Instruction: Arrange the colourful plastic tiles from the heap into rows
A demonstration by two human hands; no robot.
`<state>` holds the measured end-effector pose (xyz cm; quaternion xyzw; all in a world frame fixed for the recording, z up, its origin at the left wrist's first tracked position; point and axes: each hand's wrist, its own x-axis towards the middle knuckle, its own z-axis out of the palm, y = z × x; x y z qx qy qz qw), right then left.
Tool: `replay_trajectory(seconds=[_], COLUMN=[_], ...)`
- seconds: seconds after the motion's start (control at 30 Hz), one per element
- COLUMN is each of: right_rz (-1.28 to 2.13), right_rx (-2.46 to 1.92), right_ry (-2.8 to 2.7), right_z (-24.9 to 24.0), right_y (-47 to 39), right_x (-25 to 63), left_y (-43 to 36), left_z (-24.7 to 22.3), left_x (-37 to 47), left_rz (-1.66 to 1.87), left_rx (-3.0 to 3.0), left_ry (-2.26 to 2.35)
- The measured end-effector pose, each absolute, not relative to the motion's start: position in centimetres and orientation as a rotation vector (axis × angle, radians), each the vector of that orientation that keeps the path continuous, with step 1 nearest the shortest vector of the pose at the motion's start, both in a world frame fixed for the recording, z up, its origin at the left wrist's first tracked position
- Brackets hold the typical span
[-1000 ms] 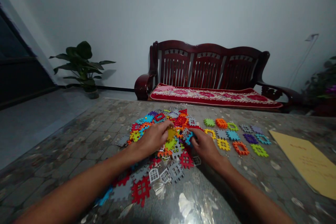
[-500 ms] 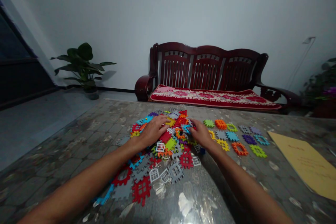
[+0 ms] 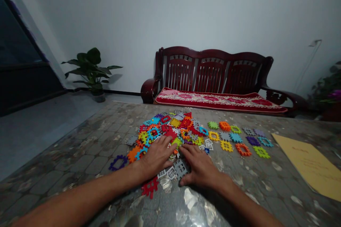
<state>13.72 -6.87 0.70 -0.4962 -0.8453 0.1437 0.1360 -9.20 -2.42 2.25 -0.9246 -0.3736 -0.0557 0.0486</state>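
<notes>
A heap of colourful interlocking plastic pieces lies on the patterned table. My left hand rests over the near part of the heap, fingers spread and pointing forward. My right hand is beside it, its fingers apart around a grey window piece at the heap's near edge. Between the hands sits a lime piece. A red piece lies nearer to me, below my left wrist. White window frames are partly covered between my hands.
Right of the heap, several toothed pieces lie apart in rows. A yellow paper is at the table's right. Beyond stand a wooden bench with a red cushion and a potted plant.
Both hands have moved nearer to me over the heap. Pieces at the near left are now gathered closer in, and a purple frame shows at the left.
</notes>
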Motion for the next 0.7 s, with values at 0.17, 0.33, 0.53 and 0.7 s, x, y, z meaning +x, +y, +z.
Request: replay_trajectory(seconds=[0.17, 0.33, 0.53, 0.7], right_rz=[0.34, 0.131, -0.095, 0.048], right_rx=[-1.473, -1.358, -1.242, -1.376], right_ry=[-2.495, -2.566, -2.525, -2.347], right_z=[1.5, 0.5, -1.6, -1.4], right_y=[-7.2, -7.6, -7.2, -6.4], right_x=[12.9, 12.9, 13.6, 14.7], left_y=[-2.3, -2.2, -1.8, -1.5], left_z=[1.6, 0.8, 0.3, 0.5], left_x=[-8.2, -8.3, -8.8, -8.8], left_rz=[-0.124, -0.158, -0.281, -0.349], left_rx=[-2.752, -2.721, -2.813, -2.872], left_ry=[-1.085, -0.932, -0.902, -0.921])
